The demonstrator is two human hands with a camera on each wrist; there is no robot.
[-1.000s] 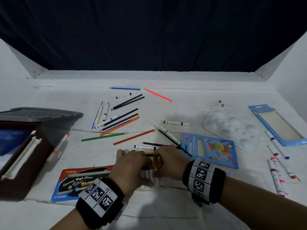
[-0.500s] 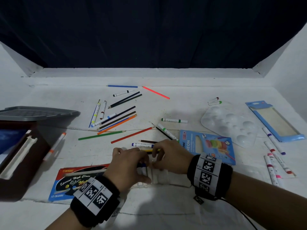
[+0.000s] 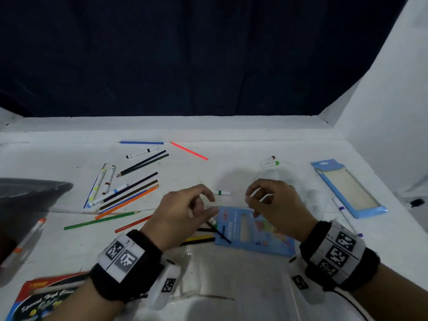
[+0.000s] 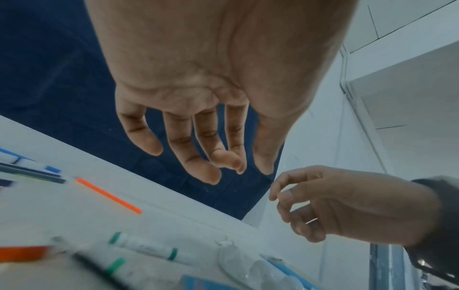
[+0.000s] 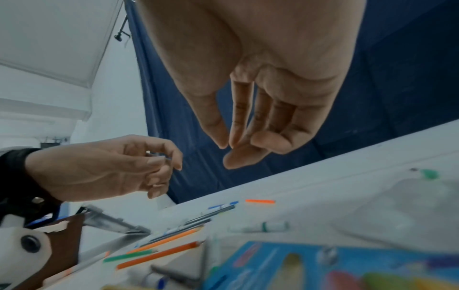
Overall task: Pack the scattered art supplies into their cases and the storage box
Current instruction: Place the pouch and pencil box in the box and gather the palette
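Note:
My left hand (image 3: pixel 212 205) and right hand (image 3: pixel 251 200) hover side by side above the table, over a blue neon pencil box (image 3: pixel 250 230). In the left wrist view the left hand (image 4: pixel 223 166) has relaxed fingers and holds nothing. In the right wrist view the right hand (image 5: pixel 228 145) has thumb and forefinger tips close together, with nothing seen between them. A clear plastic marker case (image 3: pixel 208 274) lies below my wrists. Coloured pencils (image 3: pixel 129 198) and markers (image 3: pixel 108 179) are scattered at the left. A green-banded marker (image 3: pixel 222 193) lies between my hands.
A dark storage box with a grey lid (image 3: pixel 30 188) stands at the far left. A red and blue paint box (image 3: pixel 41 297) lies at the front left. A clear palette (image 3: pixel 312 198) and a blue case (image 3: pixel 347 188) sit at the right, with markers (image 3: pixel 345 212) beside them.
Both hands have lifted off the clear marker case near the front edge and moved farther back and apart. They now hang above the blue pencil box.

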